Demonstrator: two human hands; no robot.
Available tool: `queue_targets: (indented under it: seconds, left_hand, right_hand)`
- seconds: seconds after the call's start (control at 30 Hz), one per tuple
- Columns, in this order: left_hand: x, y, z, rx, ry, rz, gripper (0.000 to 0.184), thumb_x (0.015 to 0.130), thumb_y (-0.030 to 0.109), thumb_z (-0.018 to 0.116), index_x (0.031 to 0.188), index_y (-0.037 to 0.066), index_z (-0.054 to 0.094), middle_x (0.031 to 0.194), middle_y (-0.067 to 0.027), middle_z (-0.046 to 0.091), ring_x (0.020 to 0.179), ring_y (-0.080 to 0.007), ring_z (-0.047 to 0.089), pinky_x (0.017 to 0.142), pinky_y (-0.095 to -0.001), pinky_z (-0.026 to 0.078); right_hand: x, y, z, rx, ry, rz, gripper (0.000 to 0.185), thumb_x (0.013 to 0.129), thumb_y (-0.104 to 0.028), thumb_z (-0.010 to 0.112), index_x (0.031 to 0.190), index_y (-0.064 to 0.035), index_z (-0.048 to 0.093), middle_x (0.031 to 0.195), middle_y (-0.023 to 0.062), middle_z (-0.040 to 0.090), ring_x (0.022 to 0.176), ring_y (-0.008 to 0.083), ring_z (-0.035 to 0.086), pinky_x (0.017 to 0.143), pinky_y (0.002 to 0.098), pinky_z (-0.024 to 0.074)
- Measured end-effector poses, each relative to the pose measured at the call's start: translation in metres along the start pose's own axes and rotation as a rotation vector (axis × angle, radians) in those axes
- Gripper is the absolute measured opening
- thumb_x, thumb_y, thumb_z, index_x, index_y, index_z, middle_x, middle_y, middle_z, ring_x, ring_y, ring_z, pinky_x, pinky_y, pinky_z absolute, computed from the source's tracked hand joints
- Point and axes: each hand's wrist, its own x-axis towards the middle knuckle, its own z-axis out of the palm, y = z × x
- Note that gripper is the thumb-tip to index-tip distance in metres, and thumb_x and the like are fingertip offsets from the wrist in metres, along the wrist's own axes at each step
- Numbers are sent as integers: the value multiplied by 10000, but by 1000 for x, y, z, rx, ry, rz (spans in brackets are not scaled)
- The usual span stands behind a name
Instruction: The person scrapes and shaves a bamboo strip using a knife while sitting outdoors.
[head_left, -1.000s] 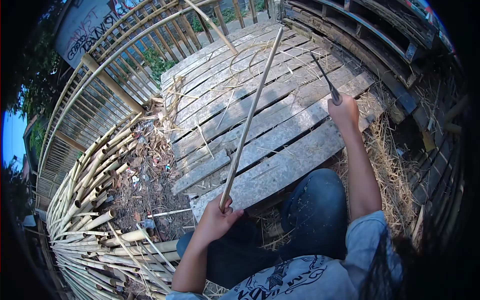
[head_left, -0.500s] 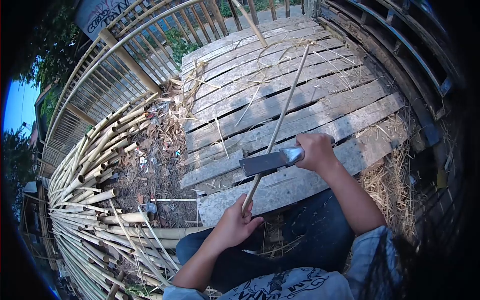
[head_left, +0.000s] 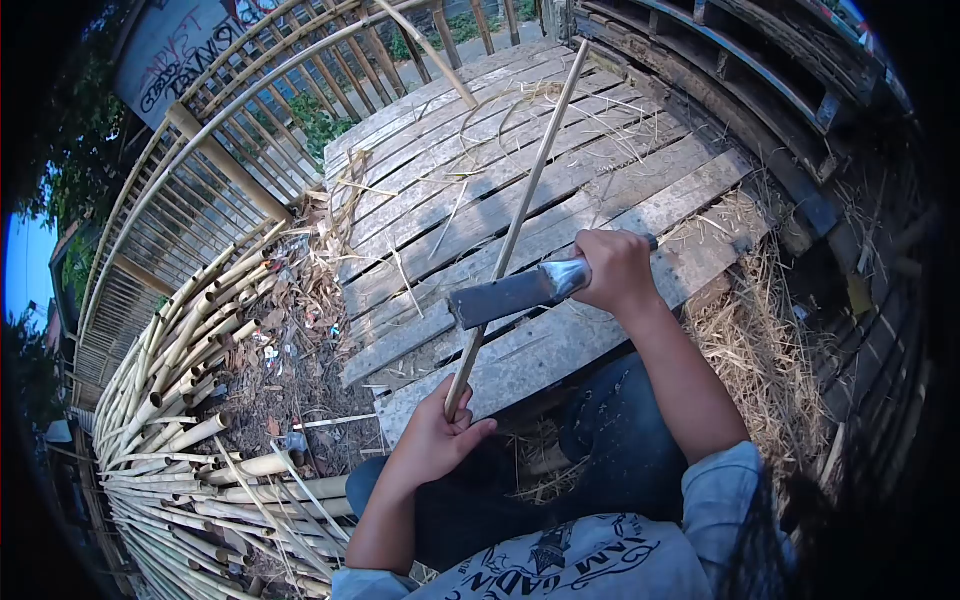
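Note:
My left hand [head_left: 437, 437] is closed round the lower end of a long, thin bamboo strip [head_left: 541, 157], which slants up and away over the wooden slats. The handle of a broad-bladed knife [head_left: 505, 298] is in my right hand [head_left: 615, 270], its fingers wrapped round it. The dark blade lies across the strip, a little above my left hand, pointing left. Beneath both is a slatted wooden platform [head_left: 560, 350] with thin shavings scattered on it.
Cut bamboo poles [head_left: 170, 440] are heaped at the left. A bamboo fence [head_left: 235, 165] curves behind the platform. Stacked wooden pallets [head_left: 720, 60] stand at the upper right. Straw shavings [head_left: 765, 350] lie beside my right arm, and dry litter [head_left: 300, 350] lies left of the platform.
A second ago the knife was raised at the right, pointing away; since then it has come down left across the strip. The view has shifted and returned. My left hand has kept its hold.

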Motion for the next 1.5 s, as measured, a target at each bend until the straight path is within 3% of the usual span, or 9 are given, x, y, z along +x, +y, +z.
queue_targets:
  seconds: [0.17,0.27,0.43,0.57,0.77,0.93,1.03,1.23,1.5]
  left_hand:
    - [-10,3,-12,32,37,95,259,945,170,658,827,80,445,632,75,348,560,-28,326,499,-224,295]
    - [-11,4,-27,-2,-3,-87,383,1052,345,441,806,57,492,630,37,456,549,-50,418,493,-247,356]
    - [16,-7,-26,-114,-80,-71,373,1041,329,478,791,52,502,635,29,461,530,-62,431,482,-257,362]
    - [19,-19,-15,-107,-52,-154,393,1043,352,461,759,82,481,595,50,419,528,-53,381,476,-256,321]
    - [18,-7,-1,83,150,98,414,1054,361,423,760,73,474,596,57,415,528,-52,349,473,-257,288]
    - [12,-4,-3,335,324,75,293,1031,230,475,914,-33,532,584,-161,443,521,-221,406,525,-386,372]
    - [13,-8,-2,312,312,70,287,1027,221,479,898,-29,535,587,-166,452,522,-243,397,529,-388,373]
    - [1,-6,-8,379,198,63,317,1035,252,477,856,-5,526,610,-29,447,589,-101,415,532,-313,362]
    - [10,-8,4,208,221,82,345,1039,296,473,832,22,511,633,31,423,596,-67,384,523,-283,343]
  right_hand:
    - [0,-41,-22,130,-6,63,164,575,-136,680,653,-91,543,585,97,575,544,323,612,514,420,484]
    - [5,-47,-12,178,55,37,155,578,-138,676,658,-90,553,586,94,576,550,323,612,522,420,484]
    - [11,-51,8,231,79,-19,138,597,-137,671,673,-86,567,603,97,587,578,323,624,532,420,481]
    - [19,-29,-4,145,223,263,82,648,-92,642,700,-76,581,630,100,611,585,337,619,546,429,494]
    - [6,-48,-5,227,-79,60,113,640,-133,659,693,-83,573,615,110,607,581,341,621,545,438,498]
    - [6,-23,-1,24,-189,294,113,636,-153,662,711,-85,611,663,160,642,660,372,658,626,466,521]
    - [5,-18,-5,-69,-268,366,126,643,-159,668,733,-80,627,693,169,660,706,387,668,664,471,526]
    - [4,36,-20,-50,-14,765,172,776,-218,635,745,-51,653,731,215,663,742,438,646,669,492,522]
    - [1,-39,5,111,-274,217,147,693,-202,659,694,-63,610,650,160,642,680,395,650,651,480,526]
